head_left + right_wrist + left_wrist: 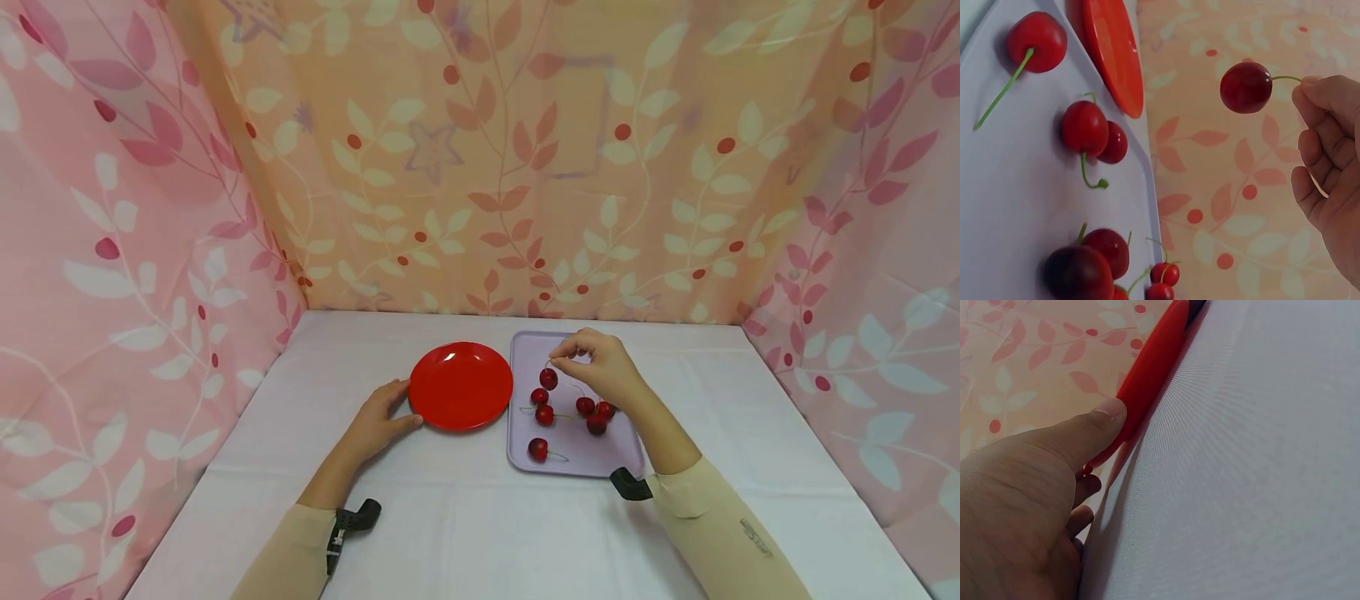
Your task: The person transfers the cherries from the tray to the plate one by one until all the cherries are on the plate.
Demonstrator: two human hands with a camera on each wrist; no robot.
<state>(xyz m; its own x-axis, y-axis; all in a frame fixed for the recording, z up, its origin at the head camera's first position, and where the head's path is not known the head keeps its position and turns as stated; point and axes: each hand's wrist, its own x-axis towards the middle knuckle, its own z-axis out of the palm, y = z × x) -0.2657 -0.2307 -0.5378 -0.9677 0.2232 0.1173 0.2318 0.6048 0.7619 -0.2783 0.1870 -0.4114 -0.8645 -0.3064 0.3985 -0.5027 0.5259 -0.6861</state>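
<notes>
A: Starting with the largest?

B: The table [487, 517] is spreading under both hands. On it the tray [600, 458] is lying beneath the right hand [603, 367].

A: And the plate?

B: The plate [461, 387] is sitting between the hands, just beside the tray. The left hand [378, 423] is holding its rim, thumb and fingers bracing the edge nearest that hand.

A: Right hand state?

B: Narrow: thumb and forefinger are pinching a stem [1286, 77], the other fingers curling loosely. The cherry [548, 379] is hanging from it, just below the fingertips and over the tray. Other cherries [544, 414] are lying on the tray, on the near side of that hand and partly under its wrist.

A: Step in hand?

B: Judging from this, one cherry is being lifted by its stem while the plate is being steadied.

A: Next move?

B: Probably calling for an even, light pinch, since the stem is looking thin, and for the left hand to be keeping the plate still.
</notes>
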